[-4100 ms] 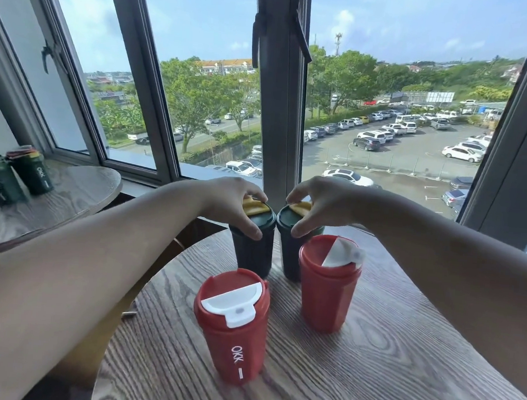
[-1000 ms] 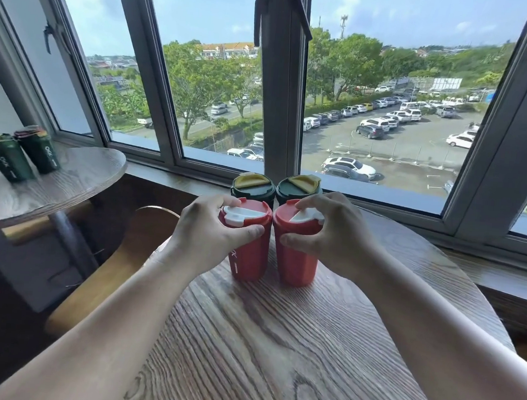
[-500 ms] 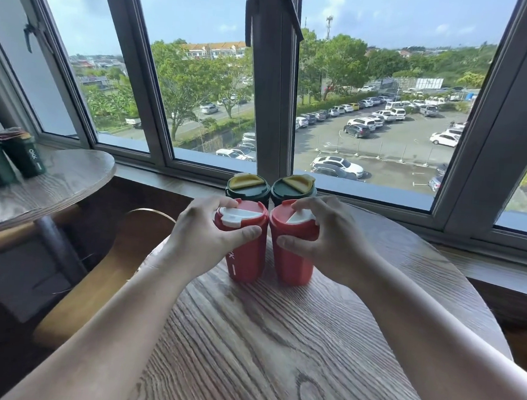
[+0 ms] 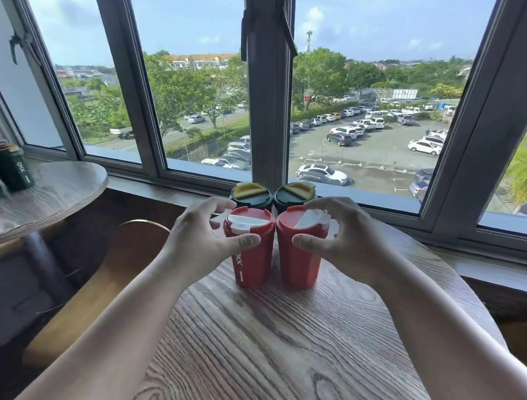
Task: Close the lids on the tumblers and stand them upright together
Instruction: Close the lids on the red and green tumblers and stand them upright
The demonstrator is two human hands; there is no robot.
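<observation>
Two red tumblers stand upright and touching on the round wooden table [image 4: 276, 343]: the left red tumbler [image 4: 251, 263] and the right red tumbler [image 4: 301, 266], each with its white lid flap down. Right behind them stand two dark green tumblers [image 4: 250, 195] with yellow flaps shut, the right one [image 4: 291, 195] partly hidden. My left hand [image 4: 196, 242] curves loosely around the left red tumbler, fingers spread, thumb tip on its front. My right hand [image 4: 347, 244] arches over the right red tumbler the same way, with a gap at the palm.
A second round table [image 4: 51, 189] at the left carries two more dark green tumblers [image 4: 9, 164]. A wooden chair [image 4: 118, 270] sits between the tables. The window sill and frame [image 4: 381, 206] run close behind the tumblers.
Since 4 s ago the red tumblers' flaps were shut and both pushed back against the green pair. In the last half second my fingers have spread and loosened from the red tumblers.
</observation>
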